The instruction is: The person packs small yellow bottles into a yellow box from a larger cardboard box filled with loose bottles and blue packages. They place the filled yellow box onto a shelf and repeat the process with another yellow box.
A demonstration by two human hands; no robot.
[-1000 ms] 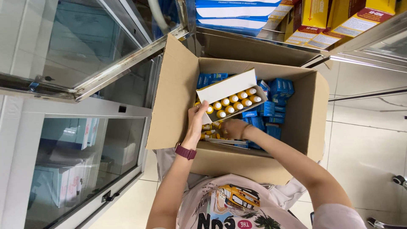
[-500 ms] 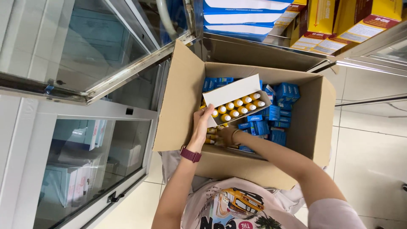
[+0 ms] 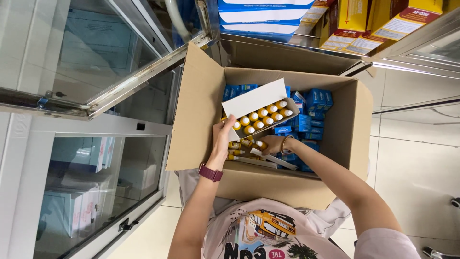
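Inside the open brown cardboard carton (image 3: 201, 110), the left hand (image 3: 223, 136) grips a white tray of yellow-capped bottles (image 3: 261, 116); the right hand (image 3: 274, 143) pinches one loose yellow-capped bottle (image 3: 259, 143) beside small blue boxes (image 3: 311, 108).

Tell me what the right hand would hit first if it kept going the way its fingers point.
Likely the loose yellow-capped bottles right at the right hand fingertips, then the left hand beyond; depth is unclear.

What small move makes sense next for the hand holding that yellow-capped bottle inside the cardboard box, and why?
Probably lift the right hand and slot its yellow-capped bottle into the white tray. The left hand holds that tray tilted open beside it, rows of like bottles fill it, and more loose bottles lie below in the cardboard box.
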